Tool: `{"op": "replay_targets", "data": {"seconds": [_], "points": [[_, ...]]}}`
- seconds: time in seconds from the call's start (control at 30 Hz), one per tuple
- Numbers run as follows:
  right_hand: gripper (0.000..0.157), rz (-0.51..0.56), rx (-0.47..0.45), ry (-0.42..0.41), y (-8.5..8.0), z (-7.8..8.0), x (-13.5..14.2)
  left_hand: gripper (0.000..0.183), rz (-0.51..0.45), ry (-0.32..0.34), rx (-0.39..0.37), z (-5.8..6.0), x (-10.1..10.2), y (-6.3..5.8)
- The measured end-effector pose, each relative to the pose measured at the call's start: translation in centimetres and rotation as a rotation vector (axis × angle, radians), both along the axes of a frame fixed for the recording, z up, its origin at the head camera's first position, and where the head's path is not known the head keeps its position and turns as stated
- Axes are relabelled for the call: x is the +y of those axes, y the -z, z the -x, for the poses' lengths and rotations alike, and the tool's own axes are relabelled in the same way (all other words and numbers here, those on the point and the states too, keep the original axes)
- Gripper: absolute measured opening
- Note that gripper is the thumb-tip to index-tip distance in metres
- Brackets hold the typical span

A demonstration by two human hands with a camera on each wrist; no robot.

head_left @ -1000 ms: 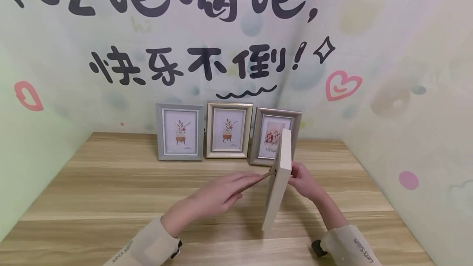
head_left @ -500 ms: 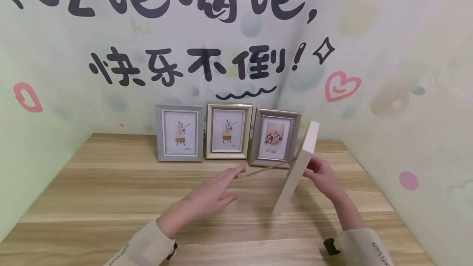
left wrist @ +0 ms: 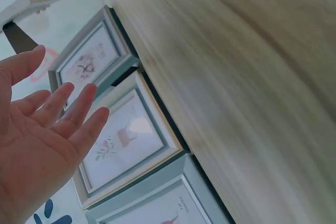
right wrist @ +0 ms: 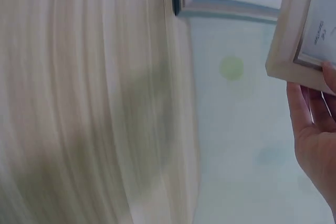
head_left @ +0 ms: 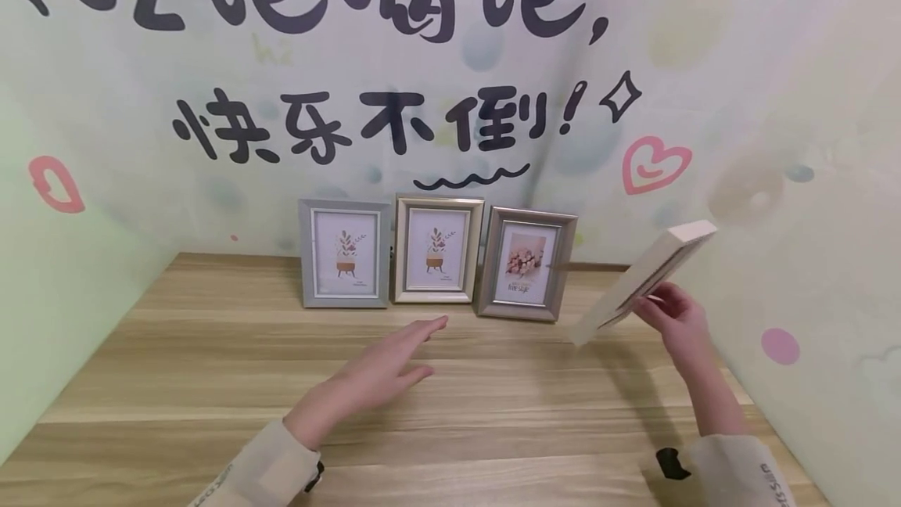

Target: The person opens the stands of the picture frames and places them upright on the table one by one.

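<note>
My right hand (head_left: 679, 327) grips a cream picture frame (head_left: 644, 280) by its edge, tilted, over the right part of the table. In the right wrist view the thumb lies on the front of this picture frame (right wrist: 294, 40) and the fingers are behind it. A dark stand leg (left wrist: 20, 38) sticks out from its back in the left wrist view. My left hand (head_left: 373, 370) is held over the middle of the table with its fingers extended, holding nothing. Nearest to it are the standing gold-edged picture frame (head_left: 438, 250) and the brownish picture frame (head_left: 526, 264).
A grey-blue picture frame (head_left: 345, 253) stands at the left end of the row, near the back wall. The wood-grain table (head_left: 211, 366) ends at printed walls on the back and both sides. The right wall (head_left: 809, 272) is close beyond my right hand.
My right hand has carried the cream picture frame to the right and tilted it further. My left hand has let go of its stand leg and drawn slightly back to the left.
</note>
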State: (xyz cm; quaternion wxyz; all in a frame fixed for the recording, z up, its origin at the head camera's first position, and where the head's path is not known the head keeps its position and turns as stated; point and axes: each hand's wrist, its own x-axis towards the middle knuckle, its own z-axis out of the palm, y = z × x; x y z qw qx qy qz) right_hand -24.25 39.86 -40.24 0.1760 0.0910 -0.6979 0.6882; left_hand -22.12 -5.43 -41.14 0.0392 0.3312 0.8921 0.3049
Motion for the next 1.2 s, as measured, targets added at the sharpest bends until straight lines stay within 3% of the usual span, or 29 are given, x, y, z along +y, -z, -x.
{"op": "replay_targets", "data": {"seconds": [0.17, 0.37, 0.47, 0.6, 0.7, 0.9, 1.07, 1.2], "points": [[0.030, 0.082, -0.020, 0.181, -0.4, 0.3, 1.7, 0.068, 0.005, 0.001, 0.002, 0.2, -0.4, 0.3], [0.023, 0.063, -0.208, 0.457, -0.8, 1.1, 2.4, 0.068, -0.019, 0.000, 0.014, 0.2, -0.7, 0.4], [0.018, -0.079, -0.298, 0.553, -0.6, 1.4, 2.7, 0.067, -0.019, 0.002, 0.028, 0.2, -0.8, 0.4], [0.040, -0.428, -0.391, 0.634, 0.1, 1.9, 2.9, 0.065, -0.010, -0.002, 0.039, 0.1, -0.9, 0.5], [0.049, -0.598, -0.430, 0.646, 0.5, 2.3, 2.9, 0.065, -0.007, 0.003, 0.049, 0.0, -1.0, 0.7], [0.042, -0.749, -0.467, 0.633, 1.4, 3.2, 2.7, 0.067, -0.018, 0.003, 0.082, 0.1, -1.1, 1.0], [0.029, -0.785, -0.493, 0.617, 2.3, 3.4, 2.7, 0.067, -0.010, -0.012, 0.080, 0.2, -1.4, 1.2], [0.031, -0.763, -0.529, 0.591, 2.5, 3.5, 2.8, 0.067, -0.012, -0.026, 0.061, 0.2, -1.5, 1.3]]}}
